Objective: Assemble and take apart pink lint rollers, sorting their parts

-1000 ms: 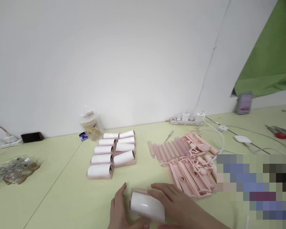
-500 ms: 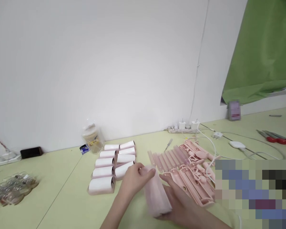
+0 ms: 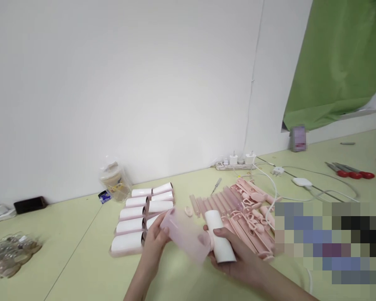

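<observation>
My left hand (image 3: 158, 234) is closed on one end of a translucent pink plastic cover (image 3: 186, 238). My right hand (image 3: 230, 255) grips a white lint roller (image 3: 217, 238), its fingers wrapped round the roll and a pink part showing at its left side. The cover's far end meets that pink part; whether they are joined I cannot tell. Left of my hands lie two rows of white rolls (image 3: 127, 240) in pink covers. On the right are a row of translucent pink tubes (image 3: 217, 202) and a pile of pink plastic parts (image 3: 249, 230).
A small pink oval piece (image 3: 188, 211) lies between the rows. A bagged cup (image 3: 114, 182), a phone (image 3: 30, 204) and a power strip (image 3: 235, 165) sit along the wall. White cables (image 3: 271, 188) cross the right side. Red-handled pliers (image 3: 352, 173) and clear round items (image 3: 11, 253) lie farther out.
The cover has come away from around the white roll, which is now exposed in my right hand. My left hand has moved left with the cover. The view has shifted slightly right.
</observation>
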### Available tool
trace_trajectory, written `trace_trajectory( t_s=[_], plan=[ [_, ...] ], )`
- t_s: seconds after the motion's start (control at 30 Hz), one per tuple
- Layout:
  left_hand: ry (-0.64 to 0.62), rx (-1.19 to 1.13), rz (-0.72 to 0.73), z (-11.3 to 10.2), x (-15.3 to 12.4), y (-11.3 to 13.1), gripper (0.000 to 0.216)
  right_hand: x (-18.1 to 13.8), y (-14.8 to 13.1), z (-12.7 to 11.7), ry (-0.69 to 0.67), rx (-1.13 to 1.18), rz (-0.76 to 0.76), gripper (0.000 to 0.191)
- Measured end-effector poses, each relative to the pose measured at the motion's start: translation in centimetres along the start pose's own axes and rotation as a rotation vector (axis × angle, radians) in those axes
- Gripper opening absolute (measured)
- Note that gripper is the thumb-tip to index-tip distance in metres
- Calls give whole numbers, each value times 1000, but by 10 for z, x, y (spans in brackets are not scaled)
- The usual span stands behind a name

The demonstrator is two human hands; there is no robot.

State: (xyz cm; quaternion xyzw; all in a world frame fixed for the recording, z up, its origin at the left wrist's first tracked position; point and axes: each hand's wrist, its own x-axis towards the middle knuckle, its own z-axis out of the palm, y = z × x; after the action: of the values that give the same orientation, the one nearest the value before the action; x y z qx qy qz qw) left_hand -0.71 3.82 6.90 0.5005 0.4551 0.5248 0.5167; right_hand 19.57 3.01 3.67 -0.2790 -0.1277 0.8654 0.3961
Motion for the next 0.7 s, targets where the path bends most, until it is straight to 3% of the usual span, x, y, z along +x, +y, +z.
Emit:
trace_trajectory(
  t_s=[0.1,0.2,0.27,0.37,0.47,0.57,0.7],
  plan=[
    [-26,87,19,-22,-21,-24,59,-6,-3,7,68,-311,-119,27],
    [-56,362,19,-36,-38,-43,44,-9,-5,12,197,-641,-189,31],
    [-20,542,-38,-40,-44,-52,41,-9,-5,10,255,-734,-175,37],
    [-7,712,-30,-41,-46,-58,43,-8,-7,6,181,-715,-162,43],
    [71,797,119,-35,-47,-56,62,-8,-9,7,40,-704,-195,46],
    [78,682,190,-18,-51,-47,72,-13,-2,19,-26,-965,-299,47],
    [-143,281,154,16,-60,-38,61,-24,19,32,-131,-1252,-307,55]
  ],
)
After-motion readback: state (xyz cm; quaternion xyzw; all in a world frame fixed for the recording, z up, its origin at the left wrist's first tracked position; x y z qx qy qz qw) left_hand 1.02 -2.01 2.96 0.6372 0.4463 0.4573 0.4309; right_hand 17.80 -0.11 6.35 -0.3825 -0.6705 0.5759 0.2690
